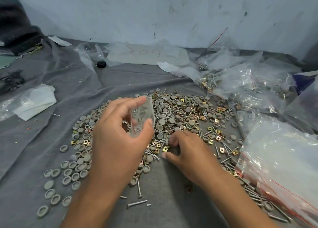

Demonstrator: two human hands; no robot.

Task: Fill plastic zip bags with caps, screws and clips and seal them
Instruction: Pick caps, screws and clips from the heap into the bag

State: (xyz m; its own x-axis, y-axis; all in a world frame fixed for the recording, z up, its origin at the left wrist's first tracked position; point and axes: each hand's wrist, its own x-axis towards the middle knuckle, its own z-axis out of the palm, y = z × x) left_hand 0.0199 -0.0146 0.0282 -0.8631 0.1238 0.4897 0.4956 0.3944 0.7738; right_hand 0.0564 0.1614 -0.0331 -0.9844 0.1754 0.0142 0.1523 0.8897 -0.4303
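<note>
My left hand [118,131] holds a small clear zip bag [142,118] above the heap, thumb and fingers curled round it and spreading its mouth toward two o'clock, so parts can be dropped straight in; I can't tell whether anything is inside yet. My right hand [187,152] is down on the pile at about four o'clock from the bag, fingertips bent onto a brass clip [165,148], though whether they have it pinched I cannot say. The two hands sit near each other but apart, which keeps the carry short. The mixed pile of grey caps [80,167], screws [173,110] and clips lies spread on the grey cloth [43,129] covering the worktop, thin enough to pick singly. Filled bags [240,79] are heaped at two o'clock, and a large bag [282,159] lies at four o'clock.
</note>
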